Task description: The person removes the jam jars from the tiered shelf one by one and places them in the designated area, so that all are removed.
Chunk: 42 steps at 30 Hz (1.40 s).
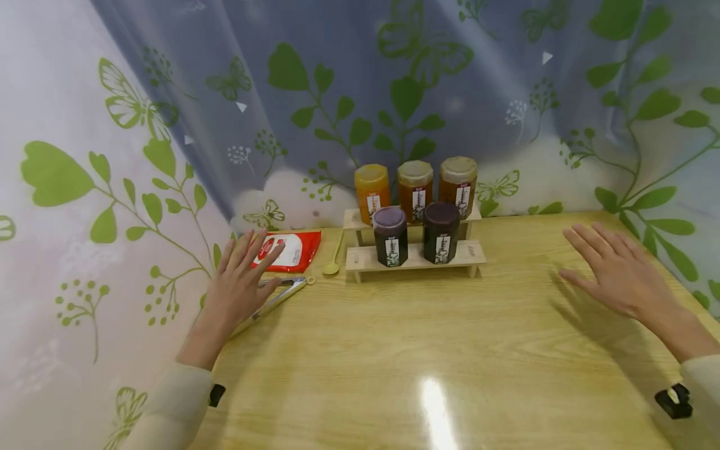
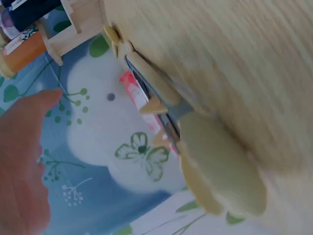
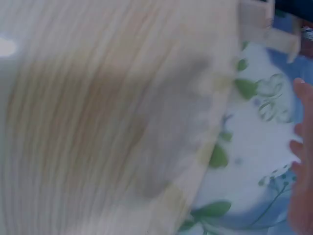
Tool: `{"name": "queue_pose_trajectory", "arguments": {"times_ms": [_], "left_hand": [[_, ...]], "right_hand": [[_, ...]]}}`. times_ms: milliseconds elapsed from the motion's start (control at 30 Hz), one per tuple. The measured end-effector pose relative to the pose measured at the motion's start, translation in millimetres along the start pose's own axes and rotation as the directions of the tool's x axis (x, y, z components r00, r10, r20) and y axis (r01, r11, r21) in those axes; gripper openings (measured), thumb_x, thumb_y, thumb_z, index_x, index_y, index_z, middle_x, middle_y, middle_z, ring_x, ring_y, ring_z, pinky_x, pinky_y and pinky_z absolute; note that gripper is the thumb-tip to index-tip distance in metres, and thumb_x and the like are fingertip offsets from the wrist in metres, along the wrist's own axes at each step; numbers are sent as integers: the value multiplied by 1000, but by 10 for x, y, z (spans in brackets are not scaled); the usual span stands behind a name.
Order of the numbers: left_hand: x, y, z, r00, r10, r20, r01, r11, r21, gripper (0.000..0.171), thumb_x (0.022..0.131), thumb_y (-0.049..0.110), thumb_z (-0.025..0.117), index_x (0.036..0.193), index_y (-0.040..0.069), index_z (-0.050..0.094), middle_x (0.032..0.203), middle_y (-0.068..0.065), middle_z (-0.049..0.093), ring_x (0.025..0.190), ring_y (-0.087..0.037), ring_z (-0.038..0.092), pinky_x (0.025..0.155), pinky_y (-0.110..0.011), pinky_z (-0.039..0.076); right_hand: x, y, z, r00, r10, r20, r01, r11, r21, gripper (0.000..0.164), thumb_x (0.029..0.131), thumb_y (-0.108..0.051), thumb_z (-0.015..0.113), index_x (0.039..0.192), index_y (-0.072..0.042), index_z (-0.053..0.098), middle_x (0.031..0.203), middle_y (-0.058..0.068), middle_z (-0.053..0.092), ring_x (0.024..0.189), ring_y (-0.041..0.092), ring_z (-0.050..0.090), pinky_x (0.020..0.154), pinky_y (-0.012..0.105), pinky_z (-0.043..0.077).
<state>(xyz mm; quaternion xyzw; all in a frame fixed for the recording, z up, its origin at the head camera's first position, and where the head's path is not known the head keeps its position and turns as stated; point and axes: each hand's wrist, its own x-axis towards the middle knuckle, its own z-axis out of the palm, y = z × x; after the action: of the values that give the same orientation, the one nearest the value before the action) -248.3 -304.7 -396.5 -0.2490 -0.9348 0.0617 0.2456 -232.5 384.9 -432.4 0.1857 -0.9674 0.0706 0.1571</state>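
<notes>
"What's at the left end?"

"The left hand (image 1: 239,287), raised over the left edge of the bench (image 1: 506,350), its fingers straight and spread apart. Tongs (image 1: 278,300) with cream-coloured heads lie below it along that edge, partly hidden in the head view."

"And behind them?"

"A red-and-white packet (image 1: 308,251) at the back left corner, partly covered by the hand from above. Just right of it is a yellow spoon (image 1: 330,269), handle towards the back edge."

"What stands next?"

"A two-step wooden stand (image 1: 415,257), near the middle of the back edge. Its upper step holds an orange jar (image 1: 371,187), then two amber jars (image 1: 415,197), all upright. On the lower step stand two dark purple jars (image 1: 390,240), the left one with a paler lid."

"Then the right end?"

"The right hand (image 1: 624,275), raised near the back right corner, well apart from the stand. Its fingers are straight too, the thumb apart from the rest; the right wrist view is blurred."
</notes>
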Motion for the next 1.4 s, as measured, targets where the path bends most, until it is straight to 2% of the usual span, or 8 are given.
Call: {"name": "queue_pose_trajectory", "arguments": {"times_ms": [167,367,567,667,767,967,1200,1400], "left_hand": [[121,148,4,980,-182,82,198,931,-306,60,104,31,65,157,11,47,160,-21,42,144,-43,43,114,-61,35],[413,431,57,918,-329,221,385,610,-693,52,109,31,57,155,9,48,153,-17,53,137,-38,52,109,-57,43],[581,650,235,851,-335,404,497,267,-826,53,111,41,50,155,13,47,153,-15,52,139,-35,51,112,-54,41],[652,758,395,818,-333,469,524,94,-847,52,112,40,45,155,10,46,154,-20,50,138,-38,52,112,-55,41],[736,883,540,801,-341,492,523,-3,-852,49,115,35,40,152,4,47,151,-27,50,135,-41,53,112,-56,41],[916,1114,701,782,-373,498,518,-53,-854,50,114,35,42,152,3,47,151,-26,50,138,-42,50,113,-55,41],[1048,1255,851,773,-349,530,552,-42,-833,62,106,42,60,158,13,42,154,-18,49,140,-36,49,115,-53,38],[1014,1310,928,769,-342,540,564,-35,-825,73,99,29,74,160,16,35,159,-22,41,150,-38,36,120,-55,30]], "right_hand": [[147,-293,-100,994,51,95,-86,904,420,59,110,-32,52,158,0,38,161,32,32,148,57,21,109,78,13],[413,-585,-198,978,28,206,-185,569,801,51,116,-35,29,162,-12,34,165,12,35,151,29,31,117,44,28],[658,-755,-99,987,-118,108,-80,223,972,52,117,-32,20,161,-9,34,153,-10,50,141,5,45,108,18,36],[753,-838,-17,984,-138,113,-91,152,984,53,117,-34,19,162,-9,34,152,-10,51,140,8,47,109,20,37],[841,-921,72,982,-111,152,-134,154,979,57,116,-38,21,163,-5,29,157,-1,47,144,15,44,113,25,36],[1018,-1058,220,975,-18,223,-219,124,968,71,114,-46,28,164,5,15,168,28,20,156,39,19,126,51,12],[1152,-1194,362,960,88,266,-266,-9,964,67,113,-40,42,164,-1,21,158,9,39,156,38,19,126,52,15],[1241,-1429,465,942,136,306,-306,-25,952,70,110,-32,53,164,-2,19,163,15,27,156,35,22,125,48,20]]}}
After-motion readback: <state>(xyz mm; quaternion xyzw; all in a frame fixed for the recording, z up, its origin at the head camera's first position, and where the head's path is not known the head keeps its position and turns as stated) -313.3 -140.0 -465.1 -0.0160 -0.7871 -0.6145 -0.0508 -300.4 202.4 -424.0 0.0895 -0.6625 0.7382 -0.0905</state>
